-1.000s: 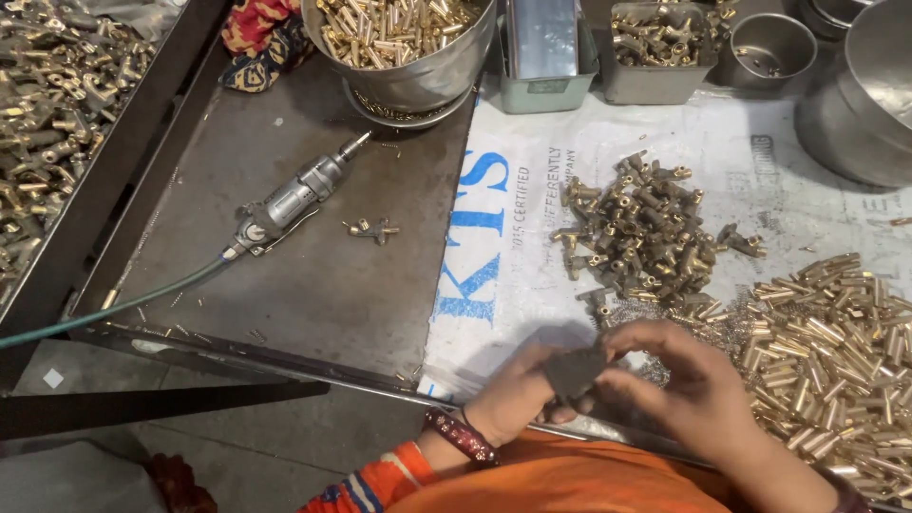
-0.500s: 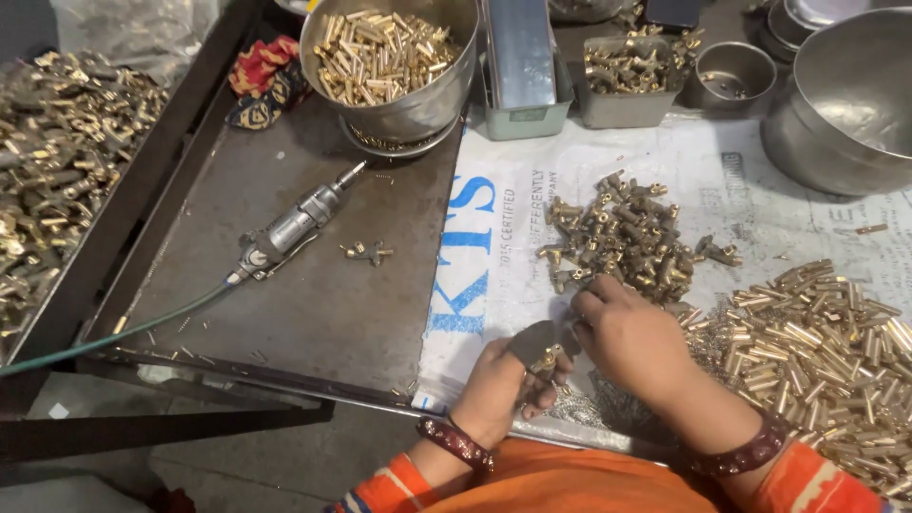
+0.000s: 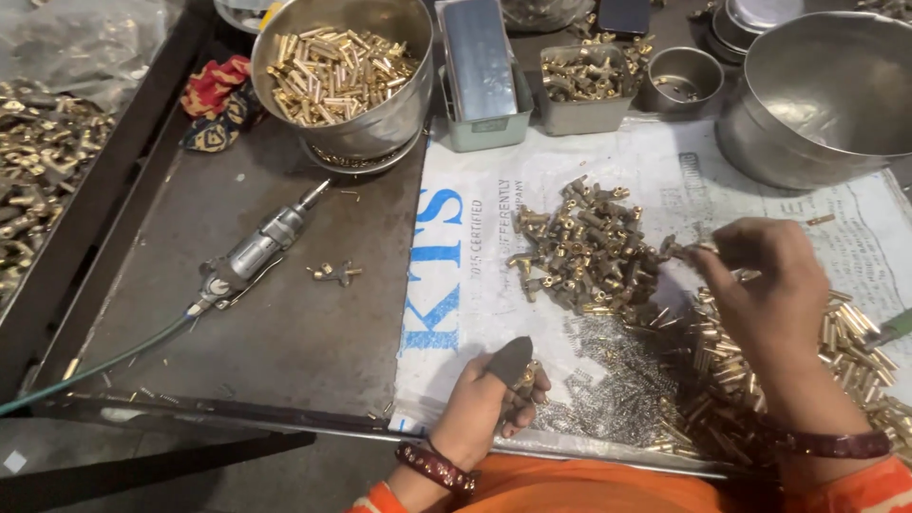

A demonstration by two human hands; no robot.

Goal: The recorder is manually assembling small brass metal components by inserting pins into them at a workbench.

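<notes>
My left hand (image 3: 491, 406) rests near the front edge of the white printed sack (image 3: 475, 285), its thumb in a dark cover, fingers closed on a small brass fitting (image 3: 525, 378). My right hand (image 3: 765, 285) reaches out over the heap of dull brass T-shaped fittings (image 3: 579, 247), fingertips pinched at the heap's right edge; what it grips is too small to tell. Beneath it lie small springs (image 3: 617, 370) and a pile of shiny brass tubes (image 3: 855, 361).
A pneumatic hand tool (image 3: 252, 255) with a green hose lies on the dark metal tray (image 3: 285, 332). Steel bowl of brass tubes (image 3: 342, 66), grey boxes (image 3: 480, 66), a large steel bowl (image 3: 826, 95) stand behind. More brass parts (image 3: 38, 180) are heaped at left.
My right hand left the left hand and moved out to the right edge of the fitting heap. The left hand stayed near the front edge. The camera view shifted downward.
</notes>
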